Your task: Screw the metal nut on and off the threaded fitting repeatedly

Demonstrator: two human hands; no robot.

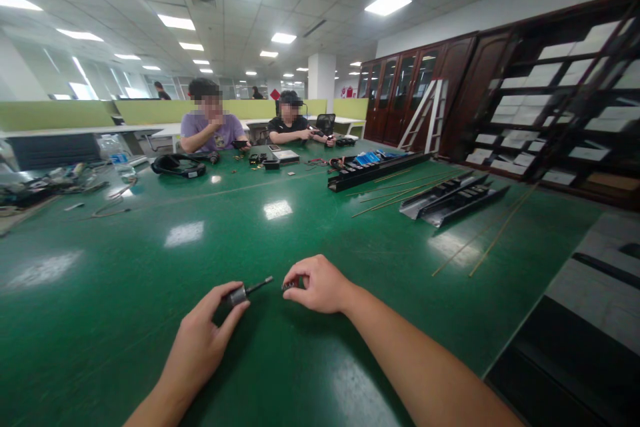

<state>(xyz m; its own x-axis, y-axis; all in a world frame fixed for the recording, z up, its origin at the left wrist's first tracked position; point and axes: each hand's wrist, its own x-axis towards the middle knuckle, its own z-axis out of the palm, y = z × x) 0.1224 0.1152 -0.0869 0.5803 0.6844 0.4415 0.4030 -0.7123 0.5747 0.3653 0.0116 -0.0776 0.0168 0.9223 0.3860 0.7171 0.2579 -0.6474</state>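
Observation:
My left hand (207, 327) is closed around a grey metal cylinder with a long thin shaft (239, 295). The shaft points up and to the right and ends in a slightly thicker tip. Just right of that tip, my right hand (317, 285) pinches a small dark metal part (289, 286) between thumb and fingers. This part looks round with a notched or ridged surface, and my fingers cover much of it. A small gap separates the shaft tip from the part. Both hands are low over the green tabletop (240, 233).
Metal channels (450, 200) and thin rods (400, 197) lie to the right. A longer black channel (380, 170) holds blue items. Black headgear (180, 165), a bottle (117, 150) and cables are at the left. Two people (213, 123) sit across the table. A stepladder (423, 117) stands by the cabinets.

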